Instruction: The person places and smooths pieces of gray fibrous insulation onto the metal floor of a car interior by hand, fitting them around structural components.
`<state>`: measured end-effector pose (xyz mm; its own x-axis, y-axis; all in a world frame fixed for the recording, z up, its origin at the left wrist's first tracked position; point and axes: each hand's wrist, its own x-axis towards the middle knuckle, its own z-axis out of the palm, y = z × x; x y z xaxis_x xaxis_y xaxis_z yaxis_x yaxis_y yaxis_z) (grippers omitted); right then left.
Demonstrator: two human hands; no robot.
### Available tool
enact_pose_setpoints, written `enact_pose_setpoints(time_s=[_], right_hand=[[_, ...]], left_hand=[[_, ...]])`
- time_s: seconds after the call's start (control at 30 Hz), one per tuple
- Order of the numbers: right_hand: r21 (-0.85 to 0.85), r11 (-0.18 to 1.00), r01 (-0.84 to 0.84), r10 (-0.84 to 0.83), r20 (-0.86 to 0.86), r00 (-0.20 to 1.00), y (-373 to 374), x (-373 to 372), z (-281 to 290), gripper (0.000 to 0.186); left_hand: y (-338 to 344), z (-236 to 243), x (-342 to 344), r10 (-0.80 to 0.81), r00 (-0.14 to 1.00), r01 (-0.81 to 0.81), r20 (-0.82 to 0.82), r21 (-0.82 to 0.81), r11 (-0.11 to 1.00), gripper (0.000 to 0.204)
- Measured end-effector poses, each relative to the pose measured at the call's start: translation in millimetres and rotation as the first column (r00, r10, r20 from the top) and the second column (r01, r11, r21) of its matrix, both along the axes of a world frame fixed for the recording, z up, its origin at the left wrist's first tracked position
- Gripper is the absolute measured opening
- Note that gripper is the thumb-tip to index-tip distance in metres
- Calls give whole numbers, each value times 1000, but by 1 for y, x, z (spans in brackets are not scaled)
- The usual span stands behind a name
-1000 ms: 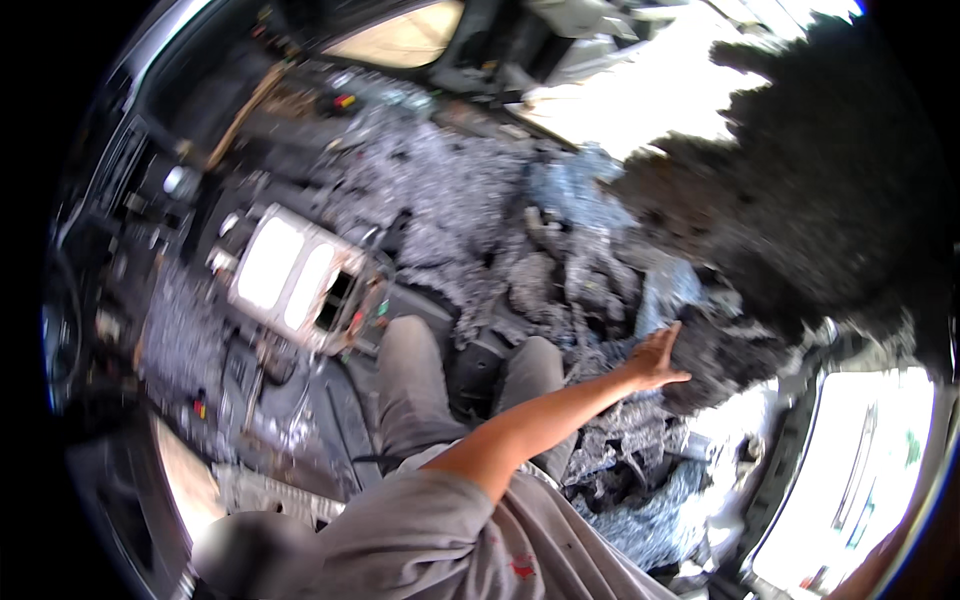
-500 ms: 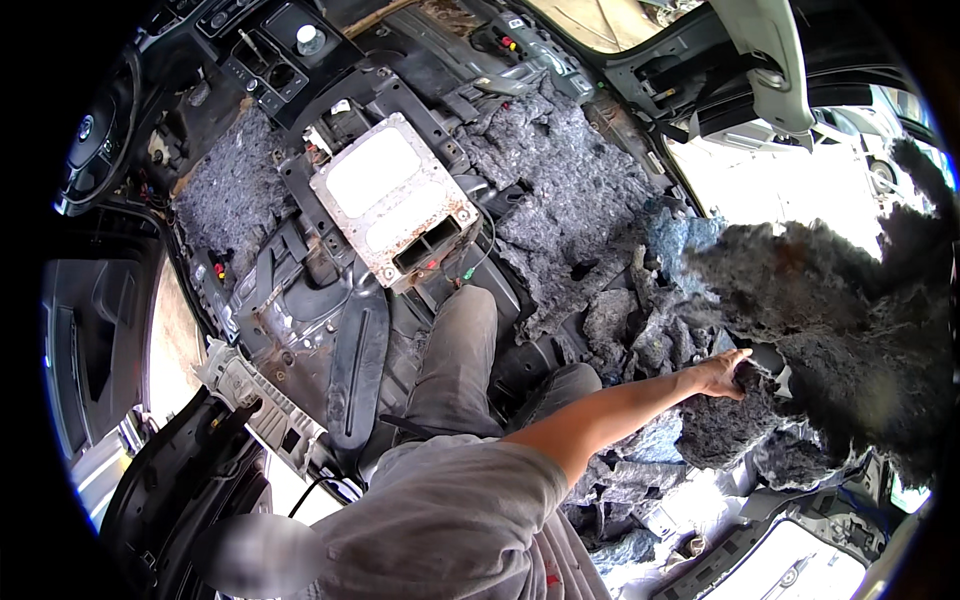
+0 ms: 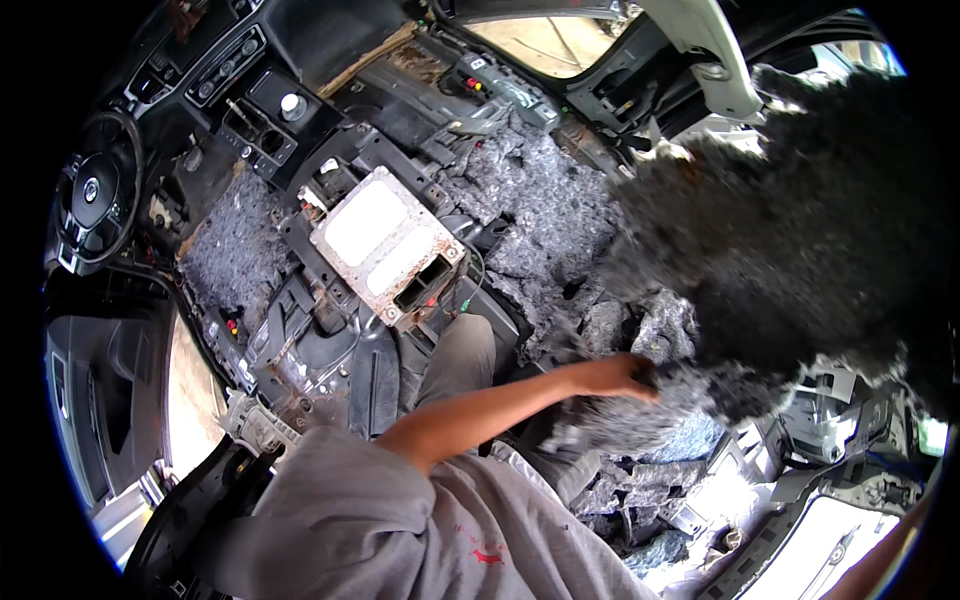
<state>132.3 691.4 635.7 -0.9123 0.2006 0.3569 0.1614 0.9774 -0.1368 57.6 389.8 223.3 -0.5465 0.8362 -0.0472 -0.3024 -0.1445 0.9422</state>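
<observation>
Rust-marked metal box (image 3: 385, 245), steering wheel (image 3: 92, 190), dark fibre mat (image 3: 790, 220) blocking the right, left arm (image 3: 500, 408) extended rightward, left hand (image 3: 612, 378) at grey felt (image 3: 635, 420), opening and grip unclear, right hand unseen.

Car floor (image 3: 318, 382), grey felt (image 3: 555, 195), metal box (image 3: 388, 250)

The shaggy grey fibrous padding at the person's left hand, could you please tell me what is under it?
Light-blue fibrous material shows along the lower right edge of the padding, near the left hand; whatever lies directly beneath is covered.
</observation>
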Motion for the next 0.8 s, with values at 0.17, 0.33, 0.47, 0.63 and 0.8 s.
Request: enact_pose_setpoints(time_s=[0.17,0.33,0.47,0.63,0.8], right_hand=[[41,978,-206,210,-122,970,-43,-41,48,34],[-112,917,-382,358,-190,914,-45,-89,53,34],[-488,740,-463,404,-227,886,-9,-153,-34,34],[-728,572,-377,353,-196,915,-13,-173,-137,37],[-853,442,-277,395,-92,914,-19,-161,-220,33]], left_hand=[[-85,59,-23,130,991,-134,-34,-299,945,90],[-152,126,-14,219,975,-212,-50,-519,828,89],[-200,150,22,223,938,-345,-264,-690,636,75],[-218,99,64,149,941,-335,-305,-756,562,47],[-230,43,126,74,851,-505,-520,-773,384,40]])
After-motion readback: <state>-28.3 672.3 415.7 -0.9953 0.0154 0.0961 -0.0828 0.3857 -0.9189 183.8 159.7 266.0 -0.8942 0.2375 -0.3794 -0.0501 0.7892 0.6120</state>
